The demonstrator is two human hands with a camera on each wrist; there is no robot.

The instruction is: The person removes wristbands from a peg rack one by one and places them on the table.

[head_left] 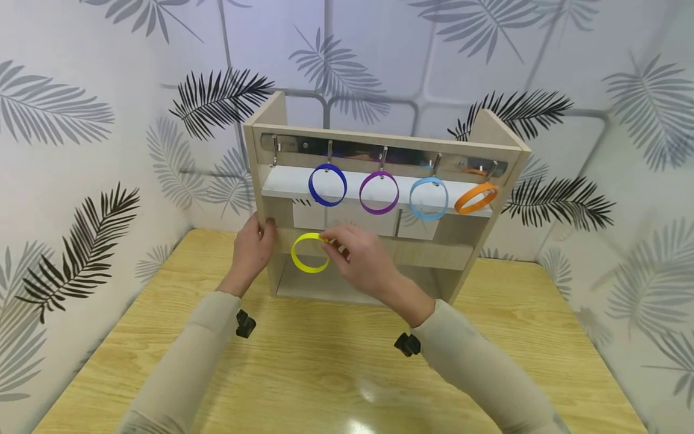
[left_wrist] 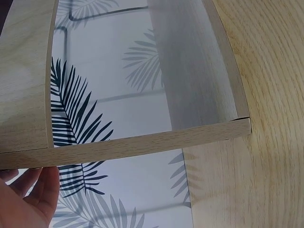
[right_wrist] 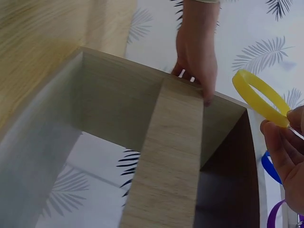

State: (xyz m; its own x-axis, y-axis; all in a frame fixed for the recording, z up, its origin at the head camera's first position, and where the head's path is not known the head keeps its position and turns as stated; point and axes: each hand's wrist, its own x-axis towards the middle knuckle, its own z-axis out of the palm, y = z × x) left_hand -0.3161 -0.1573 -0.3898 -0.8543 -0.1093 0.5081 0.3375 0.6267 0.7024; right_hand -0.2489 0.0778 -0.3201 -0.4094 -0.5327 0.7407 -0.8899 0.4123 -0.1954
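Observation:
My right hand (head_left: 363, 259) pinches a yellow wristband (head_left: 310, 270) by its edge, in front of a small wooden shelf unit (head_left: 374, 250). In the right wrist view the yellow band (right_wrist: 256, 99) is held between thumb and fingers. My left hand (head_left: 253, 247) grips the left side panel of the unit, thumb at its front edge. Along the metal hook rail (head_left: 347, 149), a blue wristband (head_left: 311, 191), a purple wristband (head_left: 362, 199), a light blue wristband (head_left: 412, 205) and an orange wristband (head_left: 466, 205) hang from hooks. The leftmost hook (head_left: 275, 150) bears no band.
The unit stands toward the back of a wood-grain table (head_left: 325, 361). Behind it and at both sides rise pale walls with a leaf pattern (head_left: 358, 72). A white shelf board (head_left: 287, 179) runs behind the hanging bands. Small black mounts (head_left: 246, 324) sit at both wrists.

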